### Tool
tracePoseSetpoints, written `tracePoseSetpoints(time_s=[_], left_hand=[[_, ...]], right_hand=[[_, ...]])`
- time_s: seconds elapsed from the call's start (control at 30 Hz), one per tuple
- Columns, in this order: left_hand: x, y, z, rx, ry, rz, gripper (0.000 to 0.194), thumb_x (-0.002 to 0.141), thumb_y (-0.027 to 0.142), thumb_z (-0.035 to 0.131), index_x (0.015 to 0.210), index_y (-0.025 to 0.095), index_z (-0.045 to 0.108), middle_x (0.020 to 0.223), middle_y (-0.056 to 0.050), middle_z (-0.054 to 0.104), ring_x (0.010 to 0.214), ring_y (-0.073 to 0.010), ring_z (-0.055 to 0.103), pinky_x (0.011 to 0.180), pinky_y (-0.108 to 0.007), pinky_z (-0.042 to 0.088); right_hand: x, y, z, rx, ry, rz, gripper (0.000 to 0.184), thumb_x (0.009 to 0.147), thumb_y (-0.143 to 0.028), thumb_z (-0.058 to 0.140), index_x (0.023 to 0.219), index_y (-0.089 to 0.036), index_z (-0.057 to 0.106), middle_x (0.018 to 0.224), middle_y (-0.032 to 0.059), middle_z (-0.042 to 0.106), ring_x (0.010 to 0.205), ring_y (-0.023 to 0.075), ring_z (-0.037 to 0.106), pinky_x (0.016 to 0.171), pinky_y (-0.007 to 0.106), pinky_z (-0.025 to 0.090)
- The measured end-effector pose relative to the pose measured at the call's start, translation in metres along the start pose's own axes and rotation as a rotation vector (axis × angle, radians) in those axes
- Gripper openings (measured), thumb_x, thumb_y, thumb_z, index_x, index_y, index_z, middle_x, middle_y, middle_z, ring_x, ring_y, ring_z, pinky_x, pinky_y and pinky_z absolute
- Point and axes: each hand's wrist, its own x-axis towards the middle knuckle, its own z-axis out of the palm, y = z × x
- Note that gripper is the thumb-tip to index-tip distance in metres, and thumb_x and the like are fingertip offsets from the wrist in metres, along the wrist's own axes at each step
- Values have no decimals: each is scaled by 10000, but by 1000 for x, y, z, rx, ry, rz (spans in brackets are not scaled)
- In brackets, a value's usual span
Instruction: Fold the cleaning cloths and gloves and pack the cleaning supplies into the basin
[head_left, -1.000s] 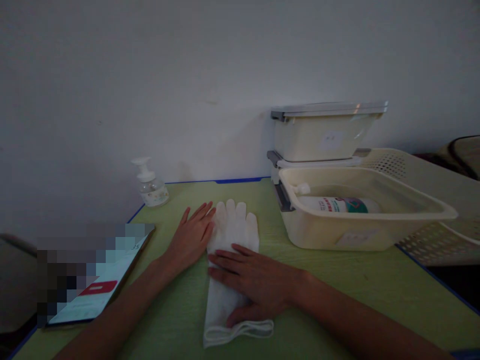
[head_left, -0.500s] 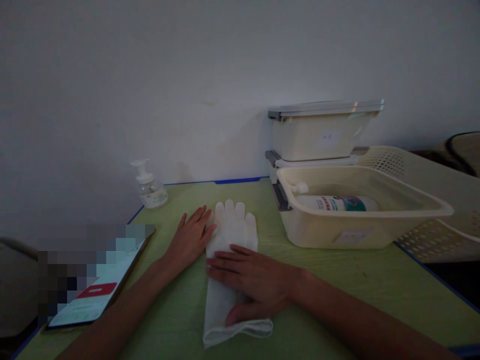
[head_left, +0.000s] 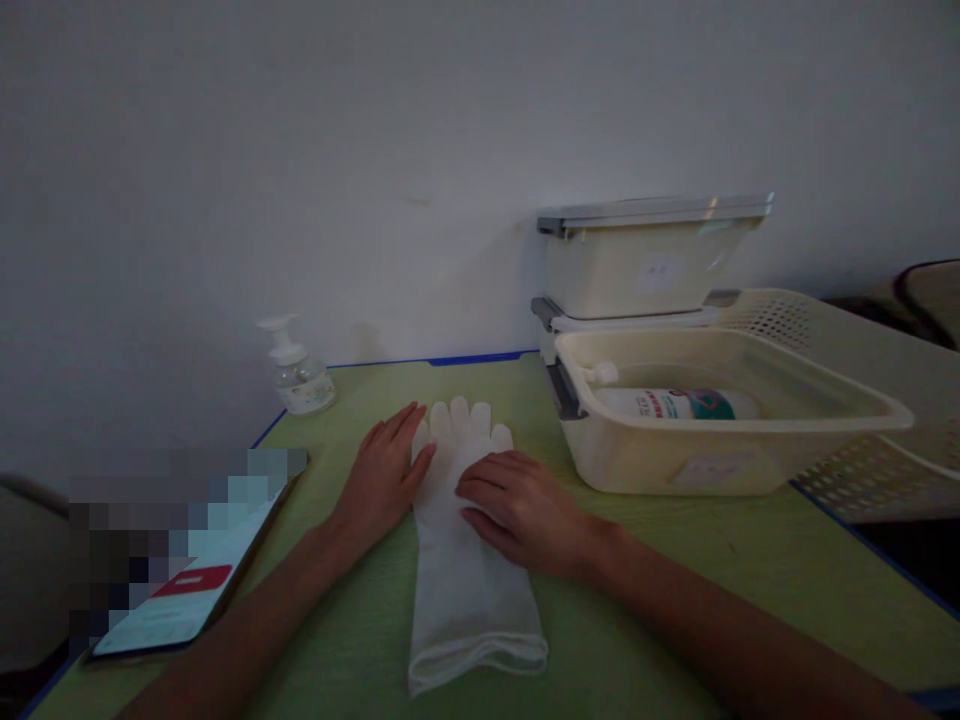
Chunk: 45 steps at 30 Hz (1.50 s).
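Note:
A white glove (head_left: pixel 465 590) lies flat on the green table (head_left: pixel 675 560), fingers pointing to the wall, cuff nearest me. My left hand (head_left: pixel 382 475) rests flat and open along the glove's left edge, thumb touching it. My right hand (head_left: pixel 517 505) lies on the glove's palm area with its fingers curled down onto the fabric.
A pump bottle (head_left: pixel 296 370) stands at the back left. A phone (head_left: pixel 187 575) with a lit screen lies at the left edge. At the right sit an open cream tub (head_left: pixel 720 460) holding a lying bottle (head_left: pixel 675 403), lidded boxes (head_left: pixel 652 260) behind it, and a perforated basket (head_left: pixel 862 400).
My right hand has slid up the glove from the wrist part toward its fingers and curled. The left hand has barely shifted.

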Motion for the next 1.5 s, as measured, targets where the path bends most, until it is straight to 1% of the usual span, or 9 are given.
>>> tracePoseSetpoints(time_s=[0.1, 0.23, 0.4, 0.57, 0.77, 0.97, 1.17, 1.33, 1.5], left_hand=[[-2, 12, -2, -83, 31, 63, 365, 875, 313, 385, 1176, 141, 500, 1259, -122, 527, 1168, -224, 475, 1007, -429, 368], [-9, 36, -8, -144, -47, 171, 308, 874, 286, 392, 1101, 160, 557, 1209, -108, 561, 1131, -222, 496, 995, -438, 378], [-19, 62, -16, -158, -293, 261, 402, 877, 361, 402, 1217, 169, 495, 1342, -117, 454, 1248, -232, 392, 1062, -475, 274], [-24, 67, -14, -134, -430, 261, 553, 859, 463, 411, 1337, 188, 361, 1446, -118, 298, 1337, -241, 246, 1092, -500, 182], [-25, 63, -7, -73, -504, 273, 608, 855, 490, 405, 1378, 207, 277, 1484, -93, 187, 1357, -249, 177, 1095, -499, 157], [-26, 63, -7, -41, -529, 282, 608, 869, 511, 357, 1388, 212, 251, 1487, -89, 170, 1361, -245, 156, 1094, -492, 156], [-27, 63, -7, -60, -534, 281, 606, 870, 513, 356, 1388, 216, 249, 1486, -97, 170, 1361, -250, 155, 1089, -509, 162], [-28, 62, -7, -96, -520, 264, 645, 861, 532, 358, 1392, 188, 230, 1481, -124, 180, 1364, -245, 148, 1090, -513, 159], [-28, 63, -6, -98, -518, 254, 625, 861, 528, 362, 1373, 181, 272, 1470, -131, 222, 1360, -248, 164, 1092, -515, 154]], right_hand=[[0, 12, 3, 34, 120, 168, 145, 843, -120, 449, 887, -136, 586, 865, 81, 620, 805, 185, 554, 753, 319, 439], [1, 33, 9, 161, 226, 398, 203, 811, -32, 417, 894, -135, 572, 890, 76, 606, 867, 167, 549, 805, 300, 438], [3, 47, 16, 126, 199, 566, 219, 827, -66, 405, 956, -138, 567, 960, 89, 587, 931, 182, 530, 860, 330, 415], [4, 45, 18, 81, 114, 638, 235, 823, -132, 456, 1033, -113, 559, 1045, 131, 578, 990, 228, 512, 884, 381, 387], [5, 44, 17, 68, 46, 668, 311, 817, -200, 497, 1107, -93, 521, 1086, 155, 577, 1017, 261, 511, 895, 406, 370], [3, 46, 20, 125, 60, 617, 347, 771, -143, 532, 1109, -70, 501, 1065, 161, 572, 1008, 258, 509, 897, 392, 376], [2, 49, 25, 222, 161, 556, 374, 728, -64, 522, 1090, -136, 459, 1088, 105, 513, 1032, 184, 493, 916, 341, 386], [1, 50, 25, 354, 303, 580, 420, 668, -12, 496, 1053, -172, 446, 1088, 92, 484, 1051, 195, 485, 891, 383, 408], [1, 50, 26, 420, 344, 610, 418, 658, -9, 495, 1034, -186, 443, 1061, 80, 497, 966, 183, 528, 819, 374, 456]])
